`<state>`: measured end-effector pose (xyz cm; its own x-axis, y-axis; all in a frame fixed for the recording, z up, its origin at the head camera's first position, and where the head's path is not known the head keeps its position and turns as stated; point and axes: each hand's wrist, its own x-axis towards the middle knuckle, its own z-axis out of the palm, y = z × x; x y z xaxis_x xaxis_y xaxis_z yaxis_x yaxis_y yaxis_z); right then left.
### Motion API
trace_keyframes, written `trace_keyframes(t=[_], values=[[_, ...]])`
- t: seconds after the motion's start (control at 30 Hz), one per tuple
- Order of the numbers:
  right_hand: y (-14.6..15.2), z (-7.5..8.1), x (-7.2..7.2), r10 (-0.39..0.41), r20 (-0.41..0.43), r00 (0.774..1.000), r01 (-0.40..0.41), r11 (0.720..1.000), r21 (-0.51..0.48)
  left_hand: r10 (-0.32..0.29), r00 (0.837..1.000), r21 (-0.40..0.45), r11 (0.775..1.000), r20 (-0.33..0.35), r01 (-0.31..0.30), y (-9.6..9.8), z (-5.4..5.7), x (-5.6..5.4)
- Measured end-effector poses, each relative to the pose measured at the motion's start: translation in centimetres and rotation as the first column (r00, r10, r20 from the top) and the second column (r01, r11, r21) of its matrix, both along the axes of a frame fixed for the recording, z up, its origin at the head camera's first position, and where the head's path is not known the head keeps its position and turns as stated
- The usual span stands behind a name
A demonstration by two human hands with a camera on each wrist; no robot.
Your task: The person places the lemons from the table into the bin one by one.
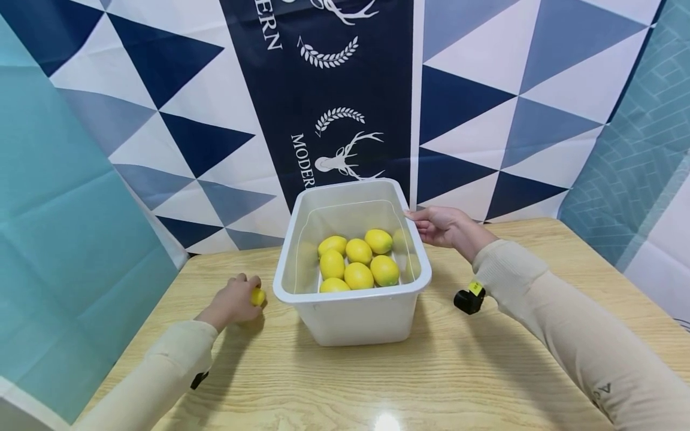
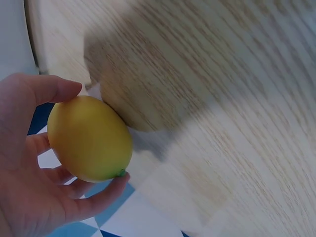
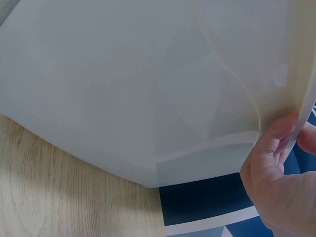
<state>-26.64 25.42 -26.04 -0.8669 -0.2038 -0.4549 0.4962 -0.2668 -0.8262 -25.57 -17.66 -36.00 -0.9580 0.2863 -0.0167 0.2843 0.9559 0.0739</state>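
My left hand [image 1: 235, 300] holds a yellow lemon [image 2: 91, 140] close over the wooden table, left of a white plastic bin. In the left wrist view the thumb lies along one side of the lemon and the fingers curl under the other; its green tip shows near a fingertip. The white bin [image 1: 358, 320] stands in the middle, with several lemons [image 1: 358, 276] on its floor. At the bin's right side my right hand [image 1: 443, 226] pinches the rim between thumb and fingers, as the right wrist view shows against the bin's wall [image 3: 123, 89].
The wooden table [image 1: 345, 389] spreads out around the bin. Behind it hangs a patterned cloth [image 1: 345, 90] with triangles and deer heads, close to the table's back edge. A teal panel [image 1: 70, 239] borders the left side. Small black wrist devices [image 1: 469, 301] hang below the sleeves.
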Motion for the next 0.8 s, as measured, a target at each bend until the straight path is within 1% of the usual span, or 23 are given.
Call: trace_keyframes(t=[0.13, 0.33, 0.6, 0.8], values=[[0.1, -0.1, 0.0, -0.003, 0.001, 1.000, 0.003, 1.000, -0.002, -0.011, 1.000, -0.047, 0.999, -0.011, 0.010, 0.2, 0.0, 0.3], [0.1, -0.1, 0.0, -0.010, -0.001, 1.000, 0.010, 1.000, -0.005, -0.041, 0.999, -0.071, 0.997, -0.022, 0.039, 0.6, -0.2, 0.6], [0.0, -0.2, 0.0, -0.010, -0.002, 1.000, 0.010, 1.000, -0.007, -0.100, 0.994, -0.084, 0.992, -0.041, 0.096, 0.8, -0.4, 1.0], [0.1, -0.3, -0.1, 0.002, -0.005, 1.000, -0.002, 1.000, -0.019, -0.144, 0.988, -0.064, 0.988, -0.060, 0.140, 0.8, -0.3, 1.4]])
